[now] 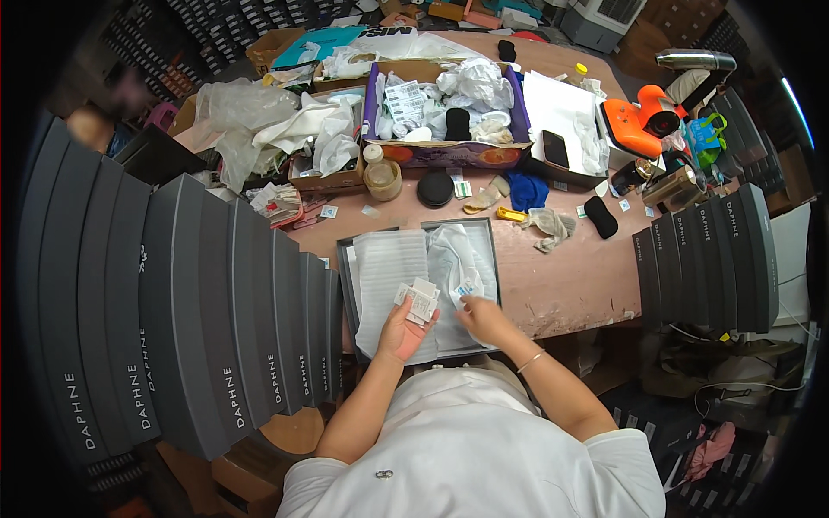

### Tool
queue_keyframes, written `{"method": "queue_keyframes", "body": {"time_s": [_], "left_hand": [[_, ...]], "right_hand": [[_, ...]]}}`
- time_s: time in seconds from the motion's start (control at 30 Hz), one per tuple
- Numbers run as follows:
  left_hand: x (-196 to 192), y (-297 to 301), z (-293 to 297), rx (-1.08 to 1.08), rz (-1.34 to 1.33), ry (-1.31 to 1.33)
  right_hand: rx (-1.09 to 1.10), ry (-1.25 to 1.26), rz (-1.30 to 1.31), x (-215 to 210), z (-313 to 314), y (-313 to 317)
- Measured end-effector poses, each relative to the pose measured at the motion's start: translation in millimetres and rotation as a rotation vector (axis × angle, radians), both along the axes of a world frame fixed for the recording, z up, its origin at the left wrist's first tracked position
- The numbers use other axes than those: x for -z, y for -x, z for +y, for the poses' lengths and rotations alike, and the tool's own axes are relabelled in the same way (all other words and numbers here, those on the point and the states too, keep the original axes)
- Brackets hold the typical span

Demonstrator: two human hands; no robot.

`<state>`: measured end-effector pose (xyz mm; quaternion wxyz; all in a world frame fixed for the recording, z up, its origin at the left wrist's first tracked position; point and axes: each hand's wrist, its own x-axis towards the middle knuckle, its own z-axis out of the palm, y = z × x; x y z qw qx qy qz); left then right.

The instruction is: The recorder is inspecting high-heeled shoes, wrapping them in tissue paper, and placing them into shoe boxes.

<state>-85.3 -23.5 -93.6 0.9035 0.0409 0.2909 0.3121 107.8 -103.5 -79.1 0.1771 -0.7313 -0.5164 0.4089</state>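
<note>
White shirt [466,449] is nearest; beyond spans the pinkish counter [561,293]. On it, an open grey box [494,259] holds a white paper bundle [453,255], long axis running away from the person, far end leaning left. Left hand's [403,335] grip closes on fanned white cards [420,302] above the box; right hand's [484,319] fingertips, bent together, meet a blue-and-white slip [465,290], hold unclear.

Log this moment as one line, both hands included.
Left hand: holds white cards | Right hand: pinches blue-and-white packet | Gray box: open before the person, white wrapping in it
</note>
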Motion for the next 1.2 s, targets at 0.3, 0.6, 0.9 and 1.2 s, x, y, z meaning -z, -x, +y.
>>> {"method": "queue_keyframes", "body": {"time_s": [0.3,0.6,0.9,1.2], "left_hand": [[7,12,1,-0.118,0.098,0.104],[6,8,5,-0.185,0.133,0.114],[-14,-17,-4,-0.113,0.249,-0.031],[12,-43,-29,0.000,0.429,-0.092]], "right_hand": [[0.016,0.081,-0.160,55,12,13],[0.515,0.188,1.567,26,-2,-13],[0.535,-0.227,1.127,-32,-51,-139],[0.089,-0.314,-0.606,-45,-8,-95]]}}
